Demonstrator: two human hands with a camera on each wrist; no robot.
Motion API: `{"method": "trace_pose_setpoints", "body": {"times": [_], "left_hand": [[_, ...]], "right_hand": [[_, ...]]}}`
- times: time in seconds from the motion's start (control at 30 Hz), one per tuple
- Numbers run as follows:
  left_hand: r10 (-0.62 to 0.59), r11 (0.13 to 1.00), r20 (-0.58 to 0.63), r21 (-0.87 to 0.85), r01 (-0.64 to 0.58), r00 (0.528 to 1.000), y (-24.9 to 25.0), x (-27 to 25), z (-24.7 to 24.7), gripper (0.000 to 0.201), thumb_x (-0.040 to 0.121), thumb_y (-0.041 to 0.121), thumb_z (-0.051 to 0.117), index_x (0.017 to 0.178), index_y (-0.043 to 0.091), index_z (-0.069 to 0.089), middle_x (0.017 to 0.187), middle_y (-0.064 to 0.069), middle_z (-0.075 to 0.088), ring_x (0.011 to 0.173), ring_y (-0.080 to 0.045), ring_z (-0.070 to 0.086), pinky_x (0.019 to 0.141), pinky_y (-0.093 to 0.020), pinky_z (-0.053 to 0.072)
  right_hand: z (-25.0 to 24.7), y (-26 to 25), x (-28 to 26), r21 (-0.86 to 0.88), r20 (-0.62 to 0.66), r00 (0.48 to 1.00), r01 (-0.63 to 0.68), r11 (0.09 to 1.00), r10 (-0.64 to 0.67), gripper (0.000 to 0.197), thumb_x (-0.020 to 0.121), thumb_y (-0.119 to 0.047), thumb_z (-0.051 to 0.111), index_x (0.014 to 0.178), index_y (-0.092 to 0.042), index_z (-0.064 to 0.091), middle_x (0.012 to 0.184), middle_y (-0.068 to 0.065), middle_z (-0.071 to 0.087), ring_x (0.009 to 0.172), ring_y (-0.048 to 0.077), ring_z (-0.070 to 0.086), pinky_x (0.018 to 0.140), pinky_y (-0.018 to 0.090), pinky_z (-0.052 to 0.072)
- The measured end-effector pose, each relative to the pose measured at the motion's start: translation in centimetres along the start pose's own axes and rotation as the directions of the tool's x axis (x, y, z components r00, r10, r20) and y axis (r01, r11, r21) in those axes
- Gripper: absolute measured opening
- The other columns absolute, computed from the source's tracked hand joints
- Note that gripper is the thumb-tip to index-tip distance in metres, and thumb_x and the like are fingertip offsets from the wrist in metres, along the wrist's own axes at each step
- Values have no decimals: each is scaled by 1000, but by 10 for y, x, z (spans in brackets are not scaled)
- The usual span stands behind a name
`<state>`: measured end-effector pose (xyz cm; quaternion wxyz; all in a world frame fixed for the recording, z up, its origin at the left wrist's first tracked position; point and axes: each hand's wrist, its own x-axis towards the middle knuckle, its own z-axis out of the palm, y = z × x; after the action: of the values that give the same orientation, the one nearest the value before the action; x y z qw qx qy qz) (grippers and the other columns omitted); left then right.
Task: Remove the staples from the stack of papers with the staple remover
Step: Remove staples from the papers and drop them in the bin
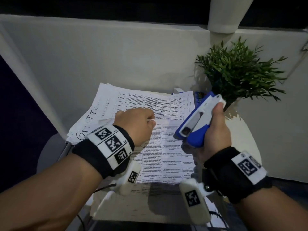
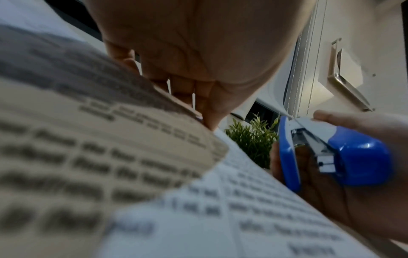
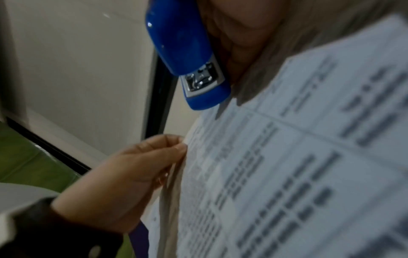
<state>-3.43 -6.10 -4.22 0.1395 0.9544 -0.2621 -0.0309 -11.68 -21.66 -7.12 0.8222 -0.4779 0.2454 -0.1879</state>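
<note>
A stack of printed papers (image 1: 168, 147) lies on a small white table (image 1: 241, 139). My left hand (image 1: 138, 124) pinches the top sheet's edge near the stack's middle, fingers curled, and lifts the sheet (image 2: 99, 157). My right hand (image 1: 215, 130) grips a blue and white staple remover (image 1: 196, 120) just above the stack's right side, nose pointing down and left. The left wrist view shows the staple remover (image 2: 335, 153) with its metal jaw exposed. In the right wrist view the staple remover (image 3: 187, 57) hangs above the papers (image 3: 298, 165) and the left hand (image 3: 141, 165) pinches sheet edges. No staple is visible.
A potted green plant (image 1: 240, 72) stands at the table's back right, close behind the right hand. A white wall panel (image 1: 116, 55) rises behind the table. More loose sheets (image 1: 93, 114) fan out under the stack at the left. Cables trail by the table's front edge.
</note>
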Motion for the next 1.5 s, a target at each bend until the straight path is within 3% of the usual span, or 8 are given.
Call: {"method": "trace_pose_setpoints", "body": {"times": [0.43,0.57,0.7,0.9,1.0,1.1,1.27,1.5], "left_hand": [[211,975,106,-92,-202,972,-2,7,24,11,87,26,62,78,25,57,76,15,47,80,-10,49,69,-25,39],[557,830,-57,89,-551,829,-12,-7,32,22,65,4,76,60,16,58,63,9,49,62,-16,49,49,-21,33],[643,761,-74,175,-625,762,-17,-17,37,17,70,9,50,58,12,61,60,1,51,55,-19,48,46,-22,36],[557,827,-152,14,-561,817,-22,-25,34,15,64,0,74,69,13,67,65,4,52,61,-17,50,48,-22,38],[439,886,-192,-67,-458,877,-20,-33,22,7,78,22,62,78,19,68,70,15,45,64,-7,43,53,-11,26],[327,936,-96,-108,-336,940,-19,-33,14,13,91,29,52,90,24,63,79,16,49,71,-5,45,59,-13,31],[257,960,-33,-102,-259,966,-14,-27,11,8,89,29,59,96,31,61,82,15,59,77,-9,55,67,-26,42],[645,763,-198,119,-635,738,-26,-26,32,23,73,9,43,57,12,60,59,-1,52,54,-22,51,40,-25,40]], "right_hand": [[-15,27,-1,0,-86,989,-119,993,119,53,93,-66,36,86,-26,70,83,12,61,80,33,51,63,35,43],[-18,30,1,44,-98,988,-114,992,118,50,92,-66,39,93,-25,66,122,29,59,77,30,51,80,49,50],[-19,33,3,116,-142,982,-110,987,126,48,91,-67,41,97,-27,67,95,17,60,82,29,57,91,57,49],[-20,18,-5,-92,70,997,-28,995,35,60,88,-69,36,71,-31,78,70,4,68,67,28,57,74,44,45],[-28,3,-1,-410,246,968,152,899,-52,89,61,-89,53,99,-10,67,79,13,63,78,31,59,85,51,50],[-29,-9,-1,-621,361,924,337,708,-124,51,82,-73,43,82,-25,59,71,-12,65,64,-9,59,64,7,42],[-30,0,-4,-606,460,865,469,642,-198,50,79,-74,39,89,-30,60,82,-8,68,75,1,61,72,26,44],[-38,14,-7,-558,523,804,573,600,-282,58,72,-90,35,85,-39,59,77,-6,65,69,0,55,65,20,42]]}}
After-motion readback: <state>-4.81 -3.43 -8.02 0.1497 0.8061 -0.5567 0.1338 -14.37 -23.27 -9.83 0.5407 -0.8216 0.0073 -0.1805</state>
